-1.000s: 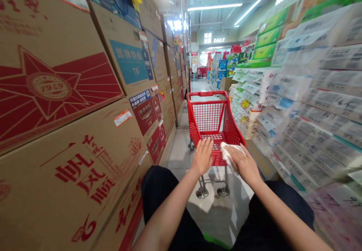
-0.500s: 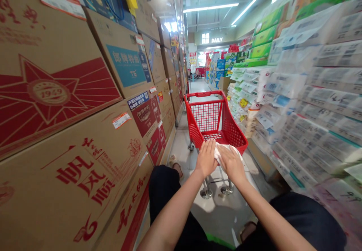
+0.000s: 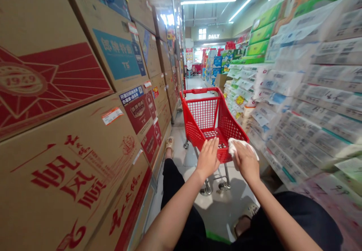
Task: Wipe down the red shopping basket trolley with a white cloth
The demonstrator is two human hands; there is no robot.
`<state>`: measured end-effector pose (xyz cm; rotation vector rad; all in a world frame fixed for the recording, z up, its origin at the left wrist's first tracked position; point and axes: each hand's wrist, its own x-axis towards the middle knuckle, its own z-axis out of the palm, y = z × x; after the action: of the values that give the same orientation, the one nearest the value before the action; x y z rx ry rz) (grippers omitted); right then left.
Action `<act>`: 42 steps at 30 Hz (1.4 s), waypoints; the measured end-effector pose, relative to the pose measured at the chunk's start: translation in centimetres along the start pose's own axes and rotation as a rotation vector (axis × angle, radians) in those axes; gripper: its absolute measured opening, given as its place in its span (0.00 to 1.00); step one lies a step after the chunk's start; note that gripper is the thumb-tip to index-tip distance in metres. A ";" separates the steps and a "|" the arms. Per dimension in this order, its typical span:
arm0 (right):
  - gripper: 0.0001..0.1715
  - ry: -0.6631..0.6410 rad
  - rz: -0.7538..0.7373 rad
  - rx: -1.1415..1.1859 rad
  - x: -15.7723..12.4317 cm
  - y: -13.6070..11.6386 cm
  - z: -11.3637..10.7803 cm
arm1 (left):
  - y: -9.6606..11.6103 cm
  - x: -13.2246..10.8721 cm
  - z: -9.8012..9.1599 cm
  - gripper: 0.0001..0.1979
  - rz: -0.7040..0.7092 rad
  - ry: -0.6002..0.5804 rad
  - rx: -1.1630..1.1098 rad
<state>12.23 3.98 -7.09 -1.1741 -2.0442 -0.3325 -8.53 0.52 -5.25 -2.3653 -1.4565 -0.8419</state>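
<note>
A red plastic shopping cart on metal legs stands in the aisle in front of me. My left hand rests at the near left part of the cart's rim, palm down, nothing in it, its fingers stretched forward and slightly apart. At the near right corner of the rim, my right hand presses on a white cloth, which sticks out on both sides of the fingers. The undersides of both hands are hidden.
Stacked cardboard boxes wall the left side. Packs of tissue paper are piled high on the right. My legs and shoes flank the cart's near end. Blue cartons stand farther down the aisle.
My hands have moved apart: the right hand has slid to the right along the rim with the cloth. My left foot shows farther forward, and the view has shifted slightly.
</note>
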 end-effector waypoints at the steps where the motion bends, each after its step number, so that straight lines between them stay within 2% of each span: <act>1: 0.28 -0.017 -0.022 0.013 0.0 -1.4 0.3 | 0.3 0.1 0.0 0.43 -0.004 0.006 -0.002; 3: 0.29 -0.054 -0.069 0.034 0.0 -3.7 0.7 | 0.7 0.1 0.0 0.44 -0.004 0.009 0.002; 5: 0.29 -0.102 -0.133 0.044 0.2 -4.4 0.6 | 0.6 0.1 -0.3 0.44 0.011 -0.006 0.014; 7: 0.30 -0.153 -0.198 0.041 0.4 -2.9 0.0 | 0.2 0.1 -0.6 0.45 0.027 -0.028 0.024; 9: 0.30 -0.174 -0.211 0.016 0.5 -0.1 -0.7 | -0.2 0.0 -0.7 0.46 0.034 -0.040 0.023; 11: 0.29 -0.103 -0.113 -0.037 0.6 2.7 -1.3 | -0.3 0.0 -0.7 0.45 0.036 -0.042 0.015; 13: 0.28 -0.038 -0.017 -0.076 0.5 3.7 -1.4 | 0.0 0.1 -0.4 0.44 0.039 -0.038 0.018; 16: 0.27 -0.025 0.014 -0.072 0.3 1.5 -0.9 | 0.6 0.2 -0.1 0.44 0.025 -0.033 0.048; 18: 0.28 -0.090 -0.070 -0.025 0.4 -0.9 -0.7 | 0.7 0.3 -0.1 0.44 0.012 -0.032 0.065; 20: 0.28 -0.144 -0.153 0.014 0.5 -2.0 -0.7 | 0.6 0.3 -0.3 0.45 0.017 -0.038 0.074; 23: 0.29 -0.163 -0.191 0.018 0.7 0.2 -1.2 | 0.4 0.2 -0.7 0.44 0.051 -0.053 0.081; 26: 0.28 -0.087 -0.085 -0.014 0.7 4.0 -1.3 | 0.6 0.3 -0.7 0.43 0.057 -0.050 0.094; 28: 0.29 -0.032 -0.010 -0.026 0.5 5.0 -0.9 | 1.2 0.4 -0.3 0.43 0.053 -0.044 0.103; 31: 0.29 -0.008 0.007 0.000 0.0 2.9 -0.2 | 2.2 0.7 0.1 0.44 0.052 -0.042 0.098; 34: 0.31 -0.062 -0.068 0.066 -0.3 -0.3 -0.2 | 2.7 0.9 0.1 0.43 0.051 -0.044 0.093; 36: 0.32 -0.119 -0.132 0.101 -0.3 -0.6 -0.7 | 2.7 0.9 -0.2 0.43 0.065 -0.057 0.106; 39: 0.32 -0.167 -0.167 0.089 -0.2 2.2 -1.6 | 2.5 0.8 -0.7 0.44 0.108 -0.087 0.139; 42: 0.30 -0.109 -0.071 0.027 -0.1 5.8 -2.1 | 2.8 0.8 -0.6 0.43 0.127 -0.089 0.149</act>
<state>18.05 5.96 -6.52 -1.1271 -2.1825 -0.2799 -6.07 -0.51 -4.00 -2.3804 -1.3347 -0.5828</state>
